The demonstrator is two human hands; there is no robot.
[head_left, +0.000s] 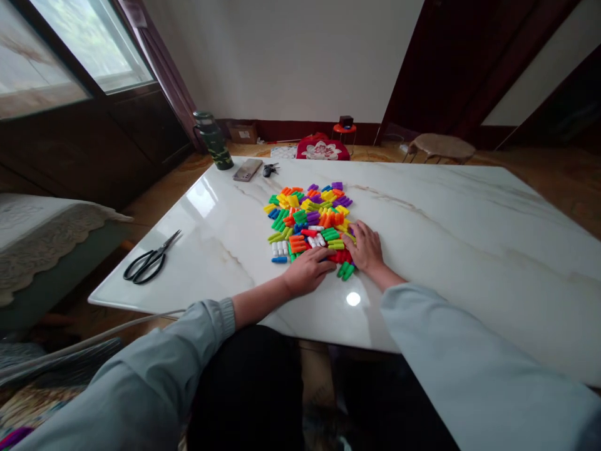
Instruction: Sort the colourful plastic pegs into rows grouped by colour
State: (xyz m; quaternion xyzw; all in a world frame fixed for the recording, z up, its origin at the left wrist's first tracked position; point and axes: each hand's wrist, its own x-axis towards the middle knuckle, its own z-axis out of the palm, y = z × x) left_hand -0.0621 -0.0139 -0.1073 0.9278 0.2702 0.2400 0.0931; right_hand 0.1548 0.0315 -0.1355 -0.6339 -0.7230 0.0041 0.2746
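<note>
A heap of small bullet-shaped plastic pieces (300,217) in several colours lies in the middle of the table, many of them joined side by side. At its near edge rests my left hand (310,269), fingers stretched over red pieces (341,256). My right hand (366,247) touches the heap's right side, fingers apart and thumb by yellow-green pieces (335,245). Green pieces (346,270) lie between the two hands, nearest to me. A white row (280,248) and a blue piece (279,259) sit left of my left hand. What lies under my fingertips is partly hidden.
Black-handled scissors (149,260) lie on the left of the white marble-look table (451,250). Along its far left edge are a camouflage flask (213,141), a phone (247,170) and keys (270,170). A round stool (441,146) stands beyond the table.
</note>
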